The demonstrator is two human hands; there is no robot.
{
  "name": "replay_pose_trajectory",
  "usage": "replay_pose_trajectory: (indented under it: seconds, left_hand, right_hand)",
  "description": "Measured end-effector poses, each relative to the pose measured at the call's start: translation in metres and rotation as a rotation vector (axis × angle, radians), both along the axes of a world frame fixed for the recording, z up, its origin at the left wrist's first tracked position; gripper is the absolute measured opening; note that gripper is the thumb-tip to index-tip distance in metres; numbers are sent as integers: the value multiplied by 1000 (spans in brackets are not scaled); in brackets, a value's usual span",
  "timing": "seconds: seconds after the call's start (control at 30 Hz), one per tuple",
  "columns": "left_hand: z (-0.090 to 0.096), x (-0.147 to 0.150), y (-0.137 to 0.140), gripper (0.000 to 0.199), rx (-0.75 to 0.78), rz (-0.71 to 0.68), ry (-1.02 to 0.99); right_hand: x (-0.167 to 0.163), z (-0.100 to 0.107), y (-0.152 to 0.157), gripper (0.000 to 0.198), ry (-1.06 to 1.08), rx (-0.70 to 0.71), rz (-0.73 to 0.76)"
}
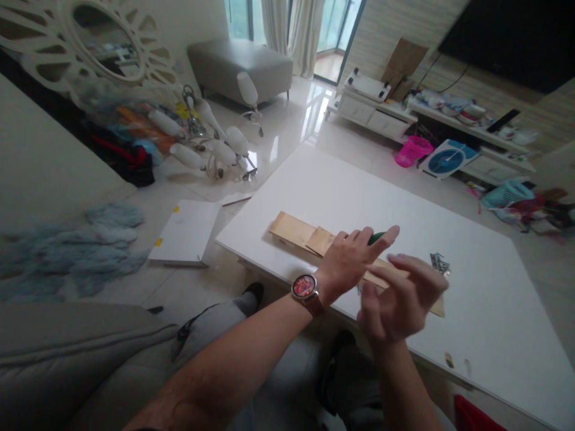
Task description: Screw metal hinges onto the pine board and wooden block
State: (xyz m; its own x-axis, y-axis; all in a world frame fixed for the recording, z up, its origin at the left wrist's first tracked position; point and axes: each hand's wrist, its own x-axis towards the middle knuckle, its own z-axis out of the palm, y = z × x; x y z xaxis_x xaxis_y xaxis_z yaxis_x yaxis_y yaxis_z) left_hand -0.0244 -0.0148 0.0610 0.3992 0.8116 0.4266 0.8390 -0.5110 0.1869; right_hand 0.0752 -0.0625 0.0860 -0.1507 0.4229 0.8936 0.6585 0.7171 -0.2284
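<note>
Our left hand [344, 263] lies over the wooden boards [291, 227], perhaps steadying them, a green thing [376, 238] partly hidden behind it; our right hand [402, 299] hangs half-curled and blurred. We cannot tell whether either grips anything. The boards lie along the near edge of the table [498, 323], probably for easy reach, near small metal pieces [439, 263].

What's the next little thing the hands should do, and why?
Maybe lower the right hand onto the wooden board to steady it. That hand looks raised and blurred in front of the wood, while the left hand is over the board's middle, close to a green thing.
</note>
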Motion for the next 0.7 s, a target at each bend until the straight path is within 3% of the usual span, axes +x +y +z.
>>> replay_pose_trajectory:
  seconds: [0.07,0.2,0.37,0.5,0.7]
  left_hand:
    - [-1,3,0,61,4,29,-9]
    - [-7,12,4,64,1,80,23]
    - [-11,17,8,60,49,105,32]
    - [-8,19,5,53,47,109,-39]
    - [-9,22,3,52,84,136,-92]
  right_hand:
    - [-15,13,-15,14,-220,-111,154]
    - [-32,16,-26,10,-343,-279,295]
    - [-33,5,-21,14,-488,-385,262]
    - [-33,4,-20,24,-435,-400,258]
    - [-32,5,-19,14,-376,-387,286]
